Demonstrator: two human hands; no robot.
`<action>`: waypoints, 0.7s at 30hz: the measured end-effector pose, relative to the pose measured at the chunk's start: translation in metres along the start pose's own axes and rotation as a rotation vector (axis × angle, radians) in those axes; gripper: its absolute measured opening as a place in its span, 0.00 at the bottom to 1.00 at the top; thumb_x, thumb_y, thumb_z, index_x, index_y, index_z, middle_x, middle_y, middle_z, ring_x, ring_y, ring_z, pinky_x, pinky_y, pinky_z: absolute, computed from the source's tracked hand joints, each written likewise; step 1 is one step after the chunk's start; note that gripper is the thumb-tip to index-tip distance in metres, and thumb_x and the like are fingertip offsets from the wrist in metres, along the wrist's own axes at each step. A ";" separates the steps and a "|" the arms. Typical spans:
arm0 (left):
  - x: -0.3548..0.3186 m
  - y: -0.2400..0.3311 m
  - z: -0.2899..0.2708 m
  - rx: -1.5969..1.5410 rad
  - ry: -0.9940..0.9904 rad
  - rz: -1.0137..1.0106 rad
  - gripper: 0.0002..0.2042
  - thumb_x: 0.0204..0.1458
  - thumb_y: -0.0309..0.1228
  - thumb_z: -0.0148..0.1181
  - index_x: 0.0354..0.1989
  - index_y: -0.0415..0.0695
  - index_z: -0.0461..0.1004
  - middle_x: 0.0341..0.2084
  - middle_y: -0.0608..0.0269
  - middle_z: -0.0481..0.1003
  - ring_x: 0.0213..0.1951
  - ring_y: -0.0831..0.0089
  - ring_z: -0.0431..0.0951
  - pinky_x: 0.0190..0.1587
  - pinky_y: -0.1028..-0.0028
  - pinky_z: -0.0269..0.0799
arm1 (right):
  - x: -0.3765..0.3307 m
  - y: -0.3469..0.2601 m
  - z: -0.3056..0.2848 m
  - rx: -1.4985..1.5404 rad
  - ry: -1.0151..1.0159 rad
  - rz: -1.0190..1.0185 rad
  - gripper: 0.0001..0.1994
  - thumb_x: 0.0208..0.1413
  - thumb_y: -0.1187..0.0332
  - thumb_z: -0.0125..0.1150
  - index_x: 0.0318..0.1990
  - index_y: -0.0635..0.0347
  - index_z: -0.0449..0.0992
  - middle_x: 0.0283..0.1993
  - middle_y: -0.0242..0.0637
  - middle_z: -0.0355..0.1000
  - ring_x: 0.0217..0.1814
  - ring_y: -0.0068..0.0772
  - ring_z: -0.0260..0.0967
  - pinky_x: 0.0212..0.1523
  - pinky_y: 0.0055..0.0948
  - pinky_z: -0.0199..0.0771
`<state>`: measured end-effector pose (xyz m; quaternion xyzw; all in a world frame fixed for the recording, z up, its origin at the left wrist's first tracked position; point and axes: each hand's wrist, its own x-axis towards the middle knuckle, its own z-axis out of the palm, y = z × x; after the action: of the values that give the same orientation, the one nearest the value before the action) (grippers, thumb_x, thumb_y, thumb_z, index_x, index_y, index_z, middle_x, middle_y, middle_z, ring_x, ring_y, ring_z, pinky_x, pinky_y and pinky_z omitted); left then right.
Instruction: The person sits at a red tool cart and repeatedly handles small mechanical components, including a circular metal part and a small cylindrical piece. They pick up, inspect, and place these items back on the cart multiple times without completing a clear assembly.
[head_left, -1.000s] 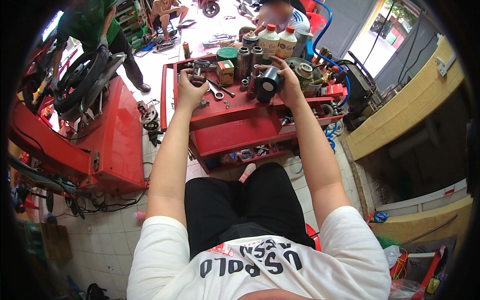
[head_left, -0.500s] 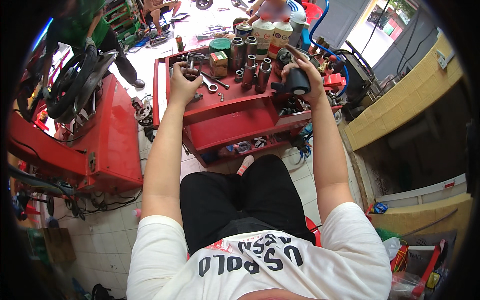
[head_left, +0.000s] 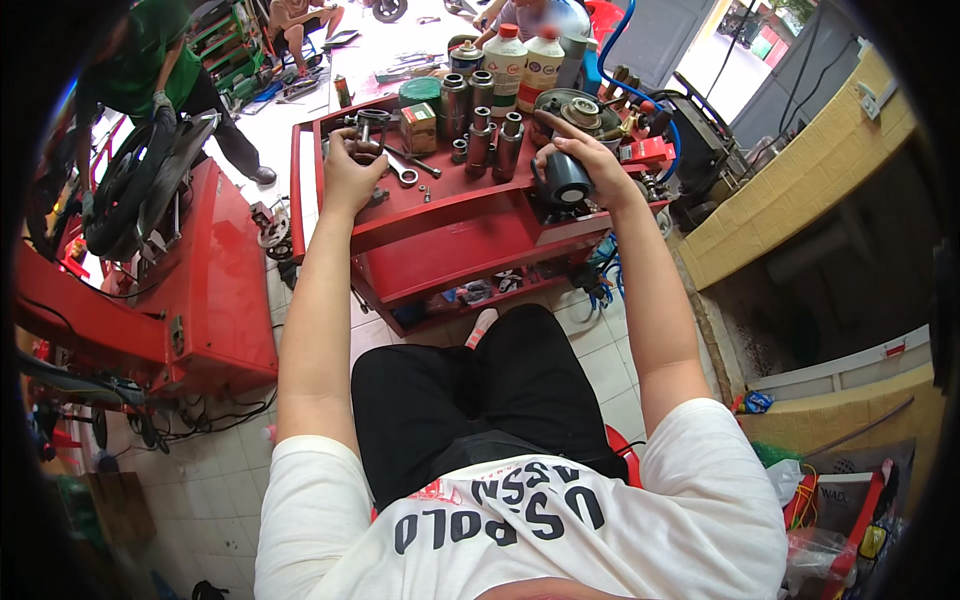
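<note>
My left hand (head_left: 350, 178) is at the left end of a red tool cart (head_left: 450, 200), its fingers curled round a dark metal part with a ring-shaped end (head_left: 372, 122). A combination wrench (head_left: 402, 173) lies just right of that hand, with a few small bolts or nuts near it. My right hand (head_left: 602, 168) grips a dark grey cylindrical thing (head_left: 568, 180) over the cart's right end; its rounded end faces me, and its exact kind is unclear. Between my hands stand several tall metal cylinders (head_left: 480, 140) and a small box (head_left: 418, 128).
Two white bottles with red caps (head_left: 508, 65) and a spray can (head_left: 465, 57) stand at the back of the cart. A round metal part (head_left: 580, 110) lies behind my right hand. A blue hose (head_left: 607, 65) runs at right. A co-worker in green (head_left: 150, 60) handles a tyre (head_left: 130, 190) at far left.
The view has shifted slightly, and the cart sits a little further left in it. My right hand has tilted the dark cylinder and moved it left and inward. My left hand keeps its hold.
</note>
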<state>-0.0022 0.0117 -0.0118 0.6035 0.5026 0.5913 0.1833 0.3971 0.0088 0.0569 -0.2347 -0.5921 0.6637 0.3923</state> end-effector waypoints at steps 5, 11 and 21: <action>0.001 -0.003 0.003 -0.007 -0.004 -0.019 0.26 0.47 0.25 0.71 0.52 0.38 0.63 0.34 0.56 0.81 0.35 0.72 0.83 0.37 0.71 0.81 | -0.004 0.003 0.002 0.001 0.023 -0.027 0.30 0.69 0.66 0.52 0.77 0.61 0.55 0.42 0.46 0.80 0.42 0.30 0.80 0.42 0.28 0.82; 0.000 -0.007 0.002 -0.018 -0.010 -0.023 0.26 0.47 0.26 0.71 0.51 0.38 0.64 0.34 0.57 0.81 0.34 0.72 0.84 0.36 0.72 0.81 | -0.016 -0.012 0.006 0.311 0.098 -0.079 0.29 0.69 0.64 0.48 0.76 0.59 0.54 0.42 0.48 0.79 0.39 0.45 0.79 0.40 0.39 0.82; 0.002 -0.004 0.006 0.012 -0.028 -0.028 0.25 0.46 0.26 0.71 0.51 0.38 0.65 0.34 0.58 0.81 0.35 0.72 0.84 0.37 0.70 0.81 | 0.001 0.024 -0.030 0.416 0.203 0.080 0.22 0.68 0.62 0.55 0.65 0.62 0.70 0.42 0.47 0.81 0.35 0.42 0.80 0.39 0.38 0.84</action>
<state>0.0013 0.0166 -0.0152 0.6059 0.5118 0.5770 0.1950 0.4140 0.0282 0.0284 -0.2377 -0.3904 0.7594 0.4632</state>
